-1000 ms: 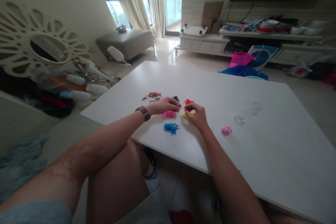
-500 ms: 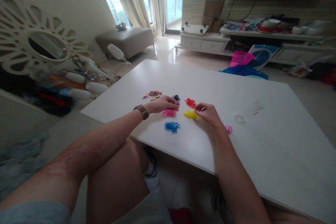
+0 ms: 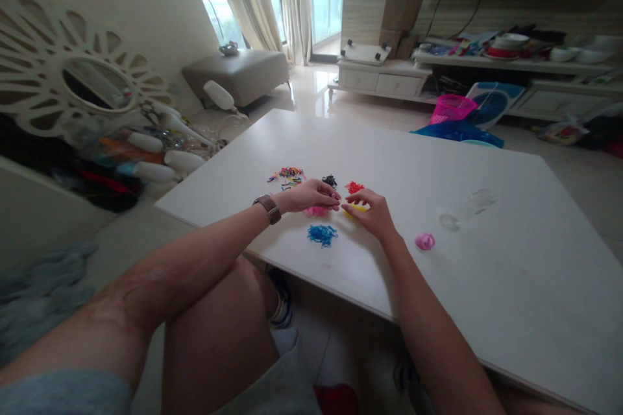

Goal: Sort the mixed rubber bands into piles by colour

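Above the pink pile on the white table, my left hand has its fingers pinched on something small that I cannot make out. My right hand is just right of it, thumb and fingers apart, over the yellow pile, which it partly covers. Small loose bands also lie in a blue pile, a red pile, a black pile and a mixed-colour pile.
Right of my right arm are a pink round object, a clear lid and a clear container on its side. Beyond the table stand a pink basket and a grey ottoman.
My right hand has moved left toward my left hand, and its fingers have spread. The pink round object now shows fully. The view has shifted slightly.
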A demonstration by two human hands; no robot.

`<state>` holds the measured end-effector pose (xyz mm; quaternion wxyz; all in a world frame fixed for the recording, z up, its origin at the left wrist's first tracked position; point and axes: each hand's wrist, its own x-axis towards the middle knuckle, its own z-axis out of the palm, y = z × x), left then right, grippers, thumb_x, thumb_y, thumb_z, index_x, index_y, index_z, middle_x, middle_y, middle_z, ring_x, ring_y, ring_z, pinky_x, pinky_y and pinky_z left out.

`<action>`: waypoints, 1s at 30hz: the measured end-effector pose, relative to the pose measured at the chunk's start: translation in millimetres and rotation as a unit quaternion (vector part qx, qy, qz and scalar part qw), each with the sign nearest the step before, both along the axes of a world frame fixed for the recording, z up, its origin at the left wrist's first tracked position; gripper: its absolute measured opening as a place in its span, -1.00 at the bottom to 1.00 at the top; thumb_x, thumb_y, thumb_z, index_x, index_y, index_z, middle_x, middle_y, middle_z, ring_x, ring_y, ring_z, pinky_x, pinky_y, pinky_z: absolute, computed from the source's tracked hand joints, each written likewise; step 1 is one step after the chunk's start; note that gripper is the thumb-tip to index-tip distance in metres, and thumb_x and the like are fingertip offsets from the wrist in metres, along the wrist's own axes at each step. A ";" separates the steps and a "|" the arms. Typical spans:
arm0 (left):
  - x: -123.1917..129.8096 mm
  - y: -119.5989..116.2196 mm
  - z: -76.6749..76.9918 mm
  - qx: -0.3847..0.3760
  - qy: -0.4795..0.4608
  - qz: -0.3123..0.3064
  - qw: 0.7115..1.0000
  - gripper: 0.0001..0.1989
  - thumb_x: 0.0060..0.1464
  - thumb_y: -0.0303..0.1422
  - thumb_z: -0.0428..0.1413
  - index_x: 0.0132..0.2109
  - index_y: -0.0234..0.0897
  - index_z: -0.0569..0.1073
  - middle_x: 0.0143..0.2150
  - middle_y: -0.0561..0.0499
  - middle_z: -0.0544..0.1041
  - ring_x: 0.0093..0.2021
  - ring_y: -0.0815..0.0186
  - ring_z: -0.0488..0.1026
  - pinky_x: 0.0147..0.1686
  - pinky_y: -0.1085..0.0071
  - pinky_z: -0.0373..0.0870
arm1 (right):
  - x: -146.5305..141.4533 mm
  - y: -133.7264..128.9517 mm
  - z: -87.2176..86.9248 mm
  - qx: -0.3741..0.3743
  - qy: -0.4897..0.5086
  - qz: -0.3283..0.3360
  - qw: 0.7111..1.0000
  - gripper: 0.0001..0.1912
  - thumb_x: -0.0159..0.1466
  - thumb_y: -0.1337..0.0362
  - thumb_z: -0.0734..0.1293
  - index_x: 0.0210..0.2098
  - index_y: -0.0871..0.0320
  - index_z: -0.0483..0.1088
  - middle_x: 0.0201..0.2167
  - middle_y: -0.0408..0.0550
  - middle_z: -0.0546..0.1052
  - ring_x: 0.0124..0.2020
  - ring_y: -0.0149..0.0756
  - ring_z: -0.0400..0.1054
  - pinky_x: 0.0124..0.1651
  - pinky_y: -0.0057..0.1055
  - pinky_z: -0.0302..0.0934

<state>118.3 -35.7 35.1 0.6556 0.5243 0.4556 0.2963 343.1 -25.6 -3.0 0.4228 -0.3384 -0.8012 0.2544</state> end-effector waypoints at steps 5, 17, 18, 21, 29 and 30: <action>3.2 -2.3 3.7 0.003 0.018 -0.014 1.000 -0.67 -0.13 -0.28 0.44 -0.23 -0.40 0.64 -0.28 -0.14 0.66 -0.24 0.29 0.60 -0.05 0.31 0.48 | -11.0 -4.5 -0.3 0.012 0.006 0.004 1.000 -0.84 0.28 0.17 0.40 -0.39 0.08 0.53 -0.45 -0.10 0.56 -0.37 -0.27 0.41 -0.23 -0.29 0.29; 1.4 -0.8 -3.2 -0.076 -0.064 0.021 0.995 -0.78 -0.04 -0.44 0.40 -0.26 -0.41 0.54 -0.24 -0.16 0.65 -0.17 0.28 0.62 0.02 0.32 0.48 | -10.9 -2.2 -3.0 0.012 0.049 -0.031 0.998 -0.87 0.23 0.25 0.39 -0.44 0.10 0.49 -0.45 -0.12 0.58 -0.44 -0.32 0.38 -0.32 -0.35 0.26; 0.7 0.0 -4.0 -0.082 -0.069 0.025 0.994 -0.80 -0.03 -0.46 0.38 -0.27 -0.41 0.53 -0.24 -0.17 0.65 -0.17 0.28 0.62 0.02 0.32 0.48 | -10.9 -2.0 -3.2 0.011 0.052 -0.035 0.998 -0.88 0.23 0.25 0.39 -0.45 0.10 0.49 -0.45 -0.12 0.58 -0.44 -0.32 0.38 -0.32 -0.35 0.27; -1.5 2.6 -5.9 -0.102 -0.084 0.034 0.991 -0.83 -0.01 -0.52 0.35 -0.29 -0.41 0.50 -0.25 -0.18 0.64 -0.20 0.29 0.63 -0.05 0.36 0.49 | -10.5 -1.6 -3.4 0.006 0.056 -0.046 0.997 -0.87 0.22 0.23 0.39 -0.44 0.10 0.49 -0.45 -0.12 0.58 -0.45 -0.32 0.37 -0.32 -0.34 0.28; 2.9 1.9 -3.2 -0.087 -0.071 0.005 0.994 -0.77 -0.03 -0.43 0.38 -0.22 -0.45 0.59 -0.26 -0.17 0.62 -0.28 0.37 0.56 -0.12 0.40 0.45 | -11.4 -1.8 -2.1 0.002 0.030 -0.041 0.999 -0.84 0.26 0.19 0.39 -0.43 0.09 0.50 -0.46 -0.10 0.58 -0.43 -0.30 0.39 -0.33 -0.34 0.29; 3.6 1.6 -3.2 -0.075 -0.061 0.003 0.995 -0.77 -0.03 -0.39 0.38 -0.23 -0.44 0.60 -0.27 -0.16 0.62 -0.29 0.38 0.55 -0.12 0.40 0.45 | -11.7 -1.9 -2.2 0.001 0.026 -0.040 0.999 -0.83 0.26 0.18 0.39 -0.43 0.09 0.50 -0.46 -0.10 0.58 -0.43 -0.29 0.40 -0.33 -0.34 0.29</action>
